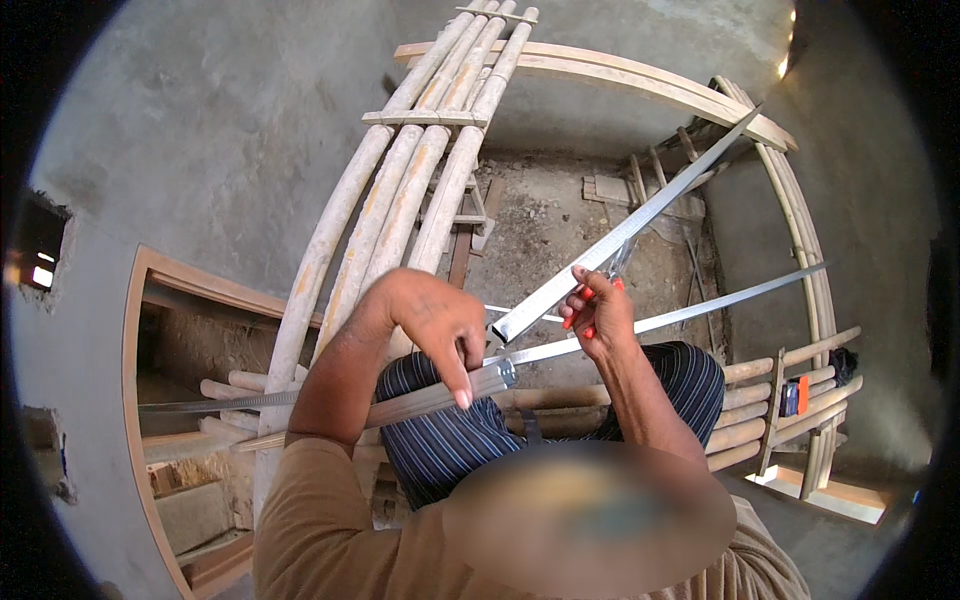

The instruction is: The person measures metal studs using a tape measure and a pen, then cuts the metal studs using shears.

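Note:
My right hand [606, 318] is closed around red-handled snips [617, 284], their blades pointing away from me. Its fingertips also touch a wide silvery metal channel [640, 220] that slants up to the far right. My left hand [440, 325] bends downward over my lap, fingers curled at a long thin metal channel [690, 308] running off to the right under my right wrist. One left finger points down in front of a bundle of metal channels [440, 398] lying across my thigh. The left palm and the inner grip are hidden.
Wooden poles [400, 190] tied with crosspieces rise at left, joined to planks [620, 75] at the far side. More poles [745, 395] run beside my seat, with a blue and orange item [794, 396] on them. A dirt floor [540, 210] lies below; a wooden frame [140, 350] stands left.

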The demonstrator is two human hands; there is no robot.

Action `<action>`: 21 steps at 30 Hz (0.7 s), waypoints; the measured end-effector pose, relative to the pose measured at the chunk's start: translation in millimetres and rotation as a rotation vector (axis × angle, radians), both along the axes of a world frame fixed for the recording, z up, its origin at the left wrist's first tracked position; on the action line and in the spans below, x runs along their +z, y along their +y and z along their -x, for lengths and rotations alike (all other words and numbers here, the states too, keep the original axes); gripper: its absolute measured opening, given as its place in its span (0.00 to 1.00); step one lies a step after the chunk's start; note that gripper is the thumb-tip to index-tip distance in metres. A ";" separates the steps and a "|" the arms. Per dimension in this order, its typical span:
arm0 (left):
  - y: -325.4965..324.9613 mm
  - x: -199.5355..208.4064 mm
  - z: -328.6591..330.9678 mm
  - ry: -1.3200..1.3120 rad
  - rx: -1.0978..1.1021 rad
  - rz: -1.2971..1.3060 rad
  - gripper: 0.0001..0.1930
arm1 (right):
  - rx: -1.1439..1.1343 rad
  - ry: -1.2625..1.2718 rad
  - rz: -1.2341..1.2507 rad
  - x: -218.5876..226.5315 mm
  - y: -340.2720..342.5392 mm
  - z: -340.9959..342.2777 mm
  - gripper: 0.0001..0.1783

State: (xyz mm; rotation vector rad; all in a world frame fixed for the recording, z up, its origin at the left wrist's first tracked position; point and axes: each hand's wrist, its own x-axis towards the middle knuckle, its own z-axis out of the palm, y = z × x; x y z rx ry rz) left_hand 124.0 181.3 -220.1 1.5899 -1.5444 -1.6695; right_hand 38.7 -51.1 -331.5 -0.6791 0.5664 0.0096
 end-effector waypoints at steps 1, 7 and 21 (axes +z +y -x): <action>1.3 -3.3 2.2 0.041 0.020 -0.012 0.23 | 0.007 -0.001 0.014 -0.1 0.0 0.0 0.08; 15.7 -19.8 26.3 0.174 0.266 0.106 0.23 | 0.000 -0.008 0.006 -4.8 -10.8 6.3 0.08; 47.9 -83.0 -4.1 -0.351 1.211 0.050 0.27 | 0.005 -0.065 0.021 17.2 -6.8 -1.4 0.11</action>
